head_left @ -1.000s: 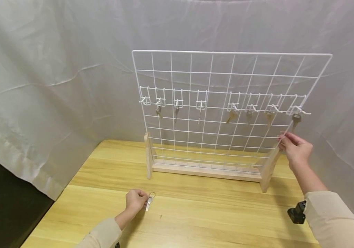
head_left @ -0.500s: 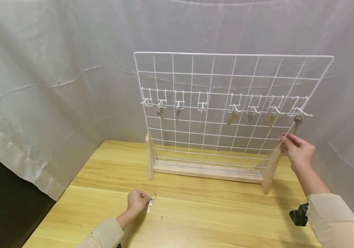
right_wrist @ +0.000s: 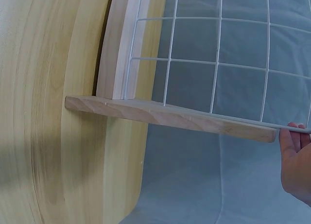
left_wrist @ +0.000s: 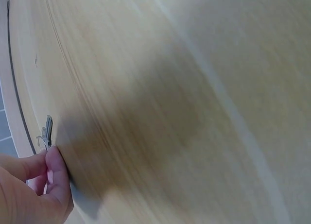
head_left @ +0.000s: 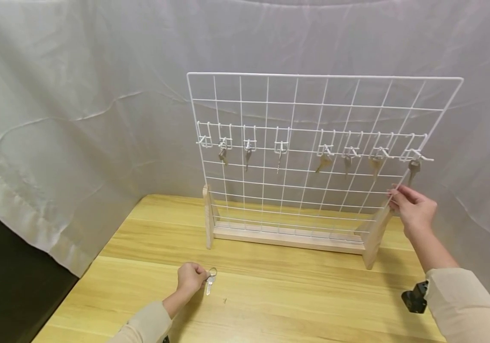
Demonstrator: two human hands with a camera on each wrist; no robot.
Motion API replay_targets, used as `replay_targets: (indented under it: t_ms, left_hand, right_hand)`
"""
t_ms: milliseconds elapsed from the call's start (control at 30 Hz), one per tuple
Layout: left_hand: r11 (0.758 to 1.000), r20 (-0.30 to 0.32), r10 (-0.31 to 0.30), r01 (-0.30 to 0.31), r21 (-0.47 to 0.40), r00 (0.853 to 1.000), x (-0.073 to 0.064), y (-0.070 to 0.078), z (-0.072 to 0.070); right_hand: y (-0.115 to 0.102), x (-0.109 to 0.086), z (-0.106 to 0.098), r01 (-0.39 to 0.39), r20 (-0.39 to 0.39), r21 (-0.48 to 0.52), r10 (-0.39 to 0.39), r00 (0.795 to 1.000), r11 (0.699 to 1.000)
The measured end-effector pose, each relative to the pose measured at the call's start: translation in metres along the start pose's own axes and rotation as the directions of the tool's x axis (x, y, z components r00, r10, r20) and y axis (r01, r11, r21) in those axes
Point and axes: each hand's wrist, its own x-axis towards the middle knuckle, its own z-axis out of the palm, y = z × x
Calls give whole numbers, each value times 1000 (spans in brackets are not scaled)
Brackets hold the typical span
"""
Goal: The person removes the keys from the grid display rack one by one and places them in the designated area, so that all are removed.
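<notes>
My left hand [head_left: 190, 278] pinches a silver key [head_left: 209, 284] on a small ring [head_left: 212, 271], low over the wooden table at front left. In the left wrist view the key [left_wrist: 47, 129] sticks out past my thumb and fingertips. With its fingertips, my right hand [head_left: 416, 209] grips the right edge wire of a white wire grid rack [head_left: 309, 102], just above the wooden side foot [head_left: 374, 238]. The right wrist view shows those fingers [right_wrist: 291, 142] round the edge wire. Several keys hang on the rack's hooks, among them a brass key [head_left: 323, 163] and a dark-headed key [head_left: 414, 166] at far right.
The leftmost hook [head_left: 204, 141] carries no key. A wooden base bar [head_left: 288, 238] joins the rack's feet on the wooden table [head_left: 296, 295]. Grey curtains [head_left: 99, 71] hang behind and at both sides. A tiny mark [head_left: 225, 300] shows on the tabletop.
The whole head view has shifted slightly, scene moving right and a little down. Both hands keep their holds; the key in my left hand has turned slightly.
</notes>
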Motion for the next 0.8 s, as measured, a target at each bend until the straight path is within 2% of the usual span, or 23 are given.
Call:
replay_targets:
  t_ms: [467,667,800]
  left_hand:
    - [1000,22,6,-5,-14,1000,3,2,-2]
    - [999,58,34,-32,-39,998,9,2,-3]
    - [993,49,87,-83,-83,995,16,8,-12]
  right_hand:
    - [-1,0,1,-3,5,12,3,1000,1000]
    - [-3,-1,-3,-4,9,7,4,1000,1000]
    - [0,0,-3,13,23,-29,-12,1000,999]
